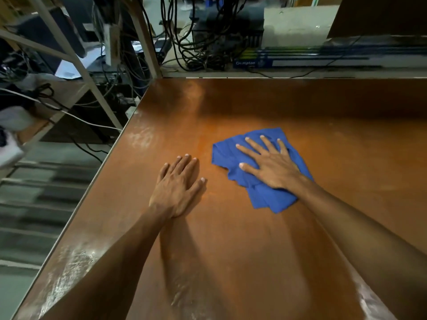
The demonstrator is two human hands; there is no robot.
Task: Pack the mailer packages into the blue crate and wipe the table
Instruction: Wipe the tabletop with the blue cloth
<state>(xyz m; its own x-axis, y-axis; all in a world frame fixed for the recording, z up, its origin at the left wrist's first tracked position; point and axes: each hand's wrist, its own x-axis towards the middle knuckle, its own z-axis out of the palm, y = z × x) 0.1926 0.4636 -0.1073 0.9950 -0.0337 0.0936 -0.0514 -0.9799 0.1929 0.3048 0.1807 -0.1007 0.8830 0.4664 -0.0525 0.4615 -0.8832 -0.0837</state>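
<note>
A crumpled blue cloth [233, 155] lies on the brown table [231, 107], right of centre. My right hand [270, 162] presses flat on top of the cloth with fingers spread. To its left, my left hand [180, 188] rests flat on the bare tabletop, fingers together, holding nothing. No mailer packages and no blue crate are in view.
The table's left edge [97, 190] runs diagonally, with floor below it. Beyond the far edge are tangled black cables [203, 42], a white metal frame [69, 47] and long blue boxes [300, 58]. A brown board [381, 15] stands at the back right.
</note>
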